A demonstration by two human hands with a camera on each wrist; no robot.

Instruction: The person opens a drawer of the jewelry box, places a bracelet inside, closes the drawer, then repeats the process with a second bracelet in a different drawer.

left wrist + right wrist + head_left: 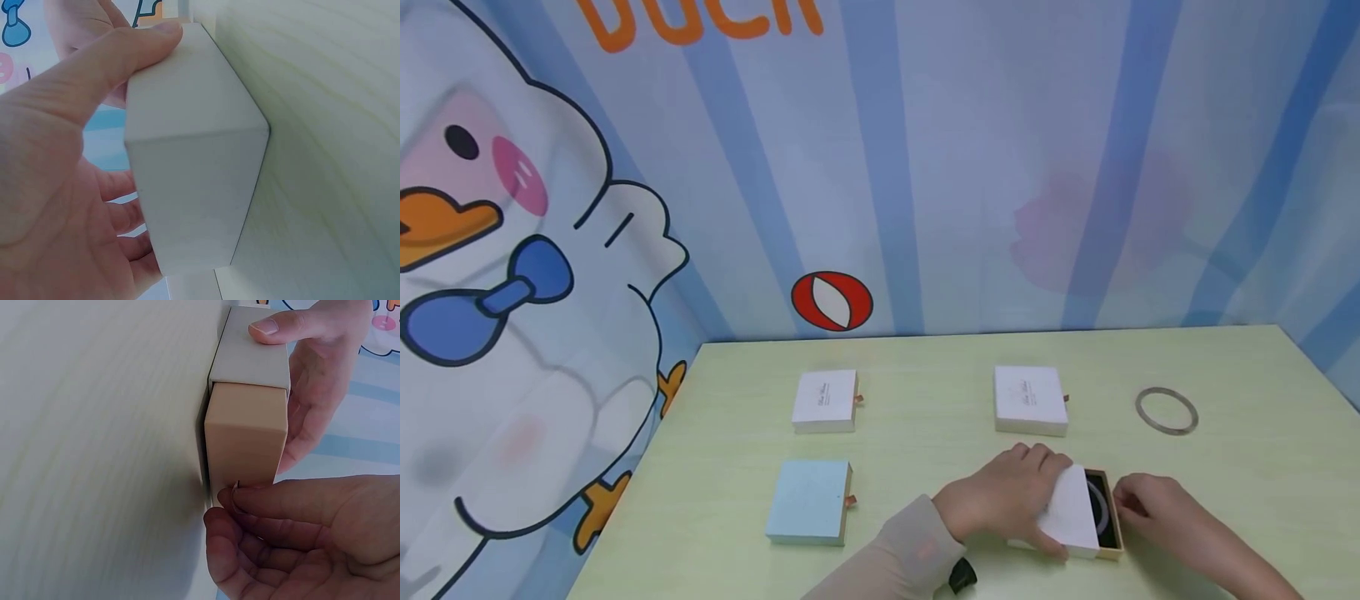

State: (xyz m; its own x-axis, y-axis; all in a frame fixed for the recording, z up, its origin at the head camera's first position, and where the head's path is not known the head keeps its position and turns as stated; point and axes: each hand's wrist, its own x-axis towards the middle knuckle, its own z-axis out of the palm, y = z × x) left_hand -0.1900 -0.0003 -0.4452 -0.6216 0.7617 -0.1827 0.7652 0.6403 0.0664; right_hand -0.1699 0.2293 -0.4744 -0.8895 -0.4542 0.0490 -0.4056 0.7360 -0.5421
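A white slide-out gift box (1070, 515) lies at the front right of the table, its tan drawer (247, 440) pulled partway out to the right. Inside the drawer, part of a silvery ring-shaped bangle (1101, 510) shows against a black lining. My left hand (1011, 492) grips the white outer sleeve (194, 200), with the thumb on the near side and the fingers toward the far side. My right hand (1176, 512) pinches a small pull tab (235, 497) at the drawer's end between thumb and forefinger. The rest of the bangle is hidden under the sleeve.
Behind the hands stands another white box (1028, 398), with a grey bangle (1167, 411) to its right. Further left are a white box (825, 400) and a light blue box (808, 500), each with a small orange tab. A printed backdrop rises behind the table.
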